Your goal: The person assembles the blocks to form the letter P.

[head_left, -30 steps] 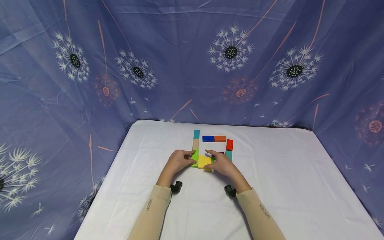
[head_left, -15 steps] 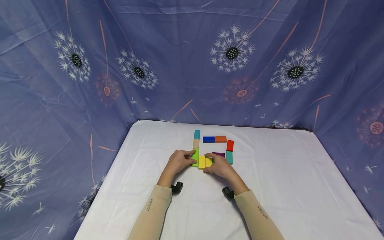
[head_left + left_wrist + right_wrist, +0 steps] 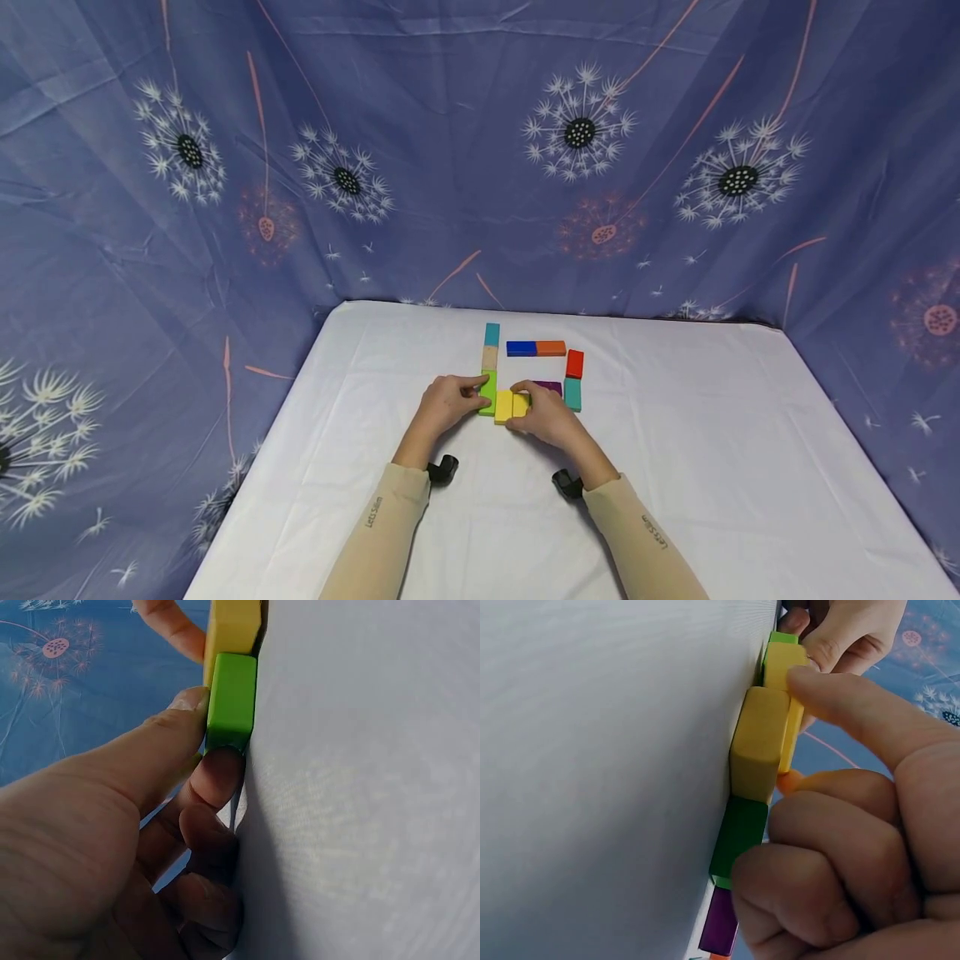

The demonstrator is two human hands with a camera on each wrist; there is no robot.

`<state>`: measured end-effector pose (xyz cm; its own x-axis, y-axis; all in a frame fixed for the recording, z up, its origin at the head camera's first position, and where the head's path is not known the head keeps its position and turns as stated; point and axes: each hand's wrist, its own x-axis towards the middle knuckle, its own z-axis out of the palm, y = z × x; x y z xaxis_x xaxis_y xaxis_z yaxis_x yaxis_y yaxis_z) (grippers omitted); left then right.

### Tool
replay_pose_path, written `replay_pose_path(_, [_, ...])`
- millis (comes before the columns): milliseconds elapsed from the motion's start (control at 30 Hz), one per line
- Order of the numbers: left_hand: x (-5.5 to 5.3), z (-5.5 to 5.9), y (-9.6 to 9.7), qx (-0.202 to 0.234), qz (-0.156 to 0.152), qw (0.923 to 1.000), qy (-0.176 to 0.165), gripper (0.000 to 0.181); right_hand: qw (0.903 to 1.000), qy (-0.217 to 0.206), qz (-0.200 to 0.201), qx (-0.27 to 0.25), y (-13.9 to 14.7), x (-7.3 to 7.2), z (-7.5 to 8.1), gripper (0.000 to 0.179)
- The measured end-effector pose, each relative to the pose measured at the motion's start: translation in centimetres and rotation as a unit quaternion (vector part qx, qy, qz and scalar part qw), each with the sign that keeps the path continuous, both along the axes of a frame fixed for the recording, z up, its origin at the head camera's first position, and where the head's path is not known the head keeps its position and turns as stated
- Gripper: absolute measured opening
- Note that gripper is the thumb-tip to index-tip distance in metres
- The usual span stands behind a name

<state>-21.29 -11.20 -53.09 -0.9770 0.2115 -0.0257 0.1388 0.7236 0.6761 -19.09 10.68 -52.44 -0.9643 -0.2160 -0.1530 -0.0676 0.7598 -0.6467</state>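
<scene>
My left hand (image 3: 447, 404) holds a light green block (image 3: 488, 387) lying flat, thumb on it and index finger at its side, as the left wrist view shows. Against its right side lie two yellow blocks, a left one (image 3: 503, 407) and a right one (image 3: 520, 405). My right hand (image 3: 551, 417) pinches the yellow blocks between thumb and index finger, with the other fingers curled. In the right wrist view the right yellow block (image 3: 759, 742) sticks out towards me past the left one (image 3: 784, 664). A dark green block (image 3: 740, 836) follows it, mostly hidden by my hand in the head view.
Beside the right hand lie a purple block (image 3: 551, 387), a teal block (image 3: 572, 395) and a red block (image 3: 574, 364). Dark blue (image 3: 521, 348) and orange (image 3: 551, 348) blocks lie behind. A wooden block (image 3: 490, 357) and a light blue one (image 3: 492, 334) continue the left column.
My right hand has moved a little left, and its thumb and index finger have closed in on the yellow blocks. The left hand stays almost still on the light green block.
</scene>
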Motion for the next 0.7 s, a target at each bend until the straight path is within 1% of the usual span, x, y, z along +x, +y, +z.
replay_pose_path(233, [-0.1, 0.1, -0.1, -0.001, 0.006, 1.0000, -0.001, 0.047, 1.0000, 0.001, 0.007, -0.001, 0.1, 0.3, 0.7, 0.060])
replay_pose_path(367, [-0.2, -0.1, -0.1, 0.000, 0.009, 1.0000, -0.002, 0.045, 0.9999, 0.003, 0.014, -0.004, 0.1, 0.8, 1.4, 0.058])
replay_pose_path(533, [-0.2, -0.2, -0.1, -0.002, 0.009, 1.0000, -0.002, 0.043, 0.9996, -0.002, 0.022, -0.019, 0.2, 1.4, 2.2, 0.057])
replay_pose_path(700, [-0.1, -0.2, 0.1, -0.002, 0.011, 0.9999, -0.001, 0.041, 0.9989, -0.013, 0.034, -0.030, 0.0, 1.9, 2.3, 0.056])
